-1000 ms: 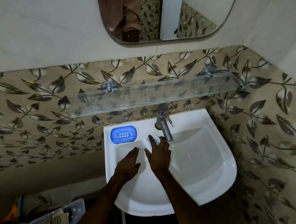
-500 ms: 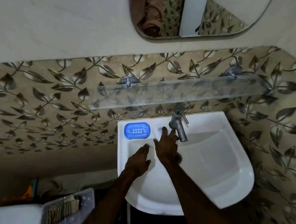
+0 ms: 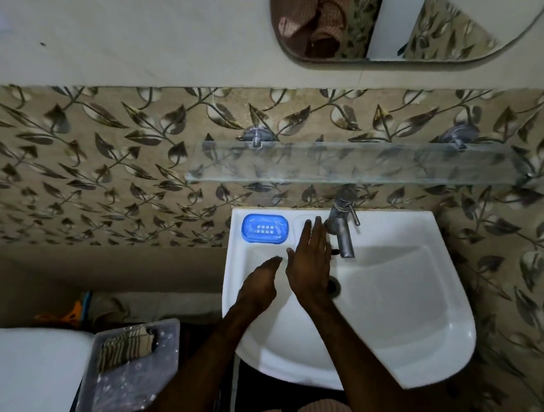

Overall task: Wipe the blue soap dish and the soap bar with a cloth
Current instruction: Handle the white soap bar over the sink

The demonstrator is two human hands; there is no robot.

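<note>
On the sink (image 3: 456, 331) ledge, back left, sits the blue dish (image 3: 265, 230), its slotted floor showing. Just right of it, beside the tap (image 3: 342, 227), the right hand (image 3: 309, 261) reaches over the ledge with fingers (image 3: 315, 232) straight, its grip slack and holding nothing that shows. Whether the soap lies beneath it cannot be told. Over the basin the left hand (image 3: 258, 286) hovers, fingers straight and together, grip likewise holding nothing. Low left, a grey bin (image 3: 132, 383) holds a ribbed brown item (image 3: 123, 348).
</note>
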